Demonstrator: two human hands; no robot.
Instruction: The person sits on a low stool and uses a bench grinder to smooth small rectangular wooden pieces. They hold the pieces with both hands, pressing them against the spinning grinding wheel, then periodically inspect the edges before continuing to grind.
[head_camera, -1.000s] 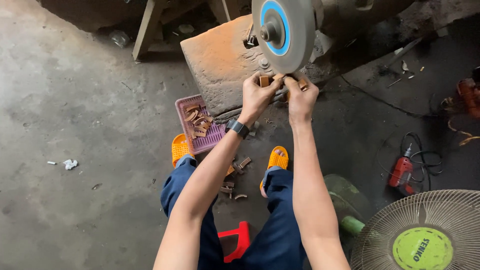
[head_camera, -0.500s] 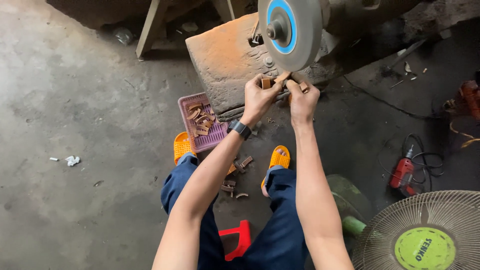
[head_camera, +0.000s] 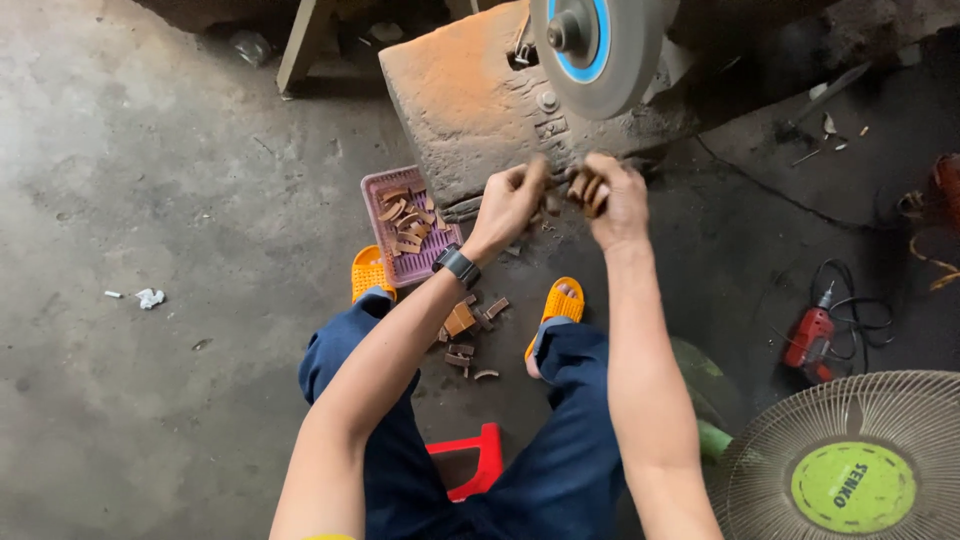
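The right hand (head_camera: 612, 200) curls tight around a small bundle of brown wooden pieces (head_camera: 583, 188), held just below the grinding wheel (head_camera: 597, 45); the left hand (head_camera: 510, 205) pinches one blurred piece beside them; a pink basket (head_camera: 385, 268) of similar pieces sits left; scraps (head_camera: 465, 335) lie between orange sandals (head_camera: 560, 308).

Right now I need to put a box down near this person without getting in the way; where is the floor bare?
Bare concrete floor lies left of the pink basket, apart from a white scrap. Crowded: between the orange sandals, where wood pieces lie, and right, by the red drill, its cables and the fan.
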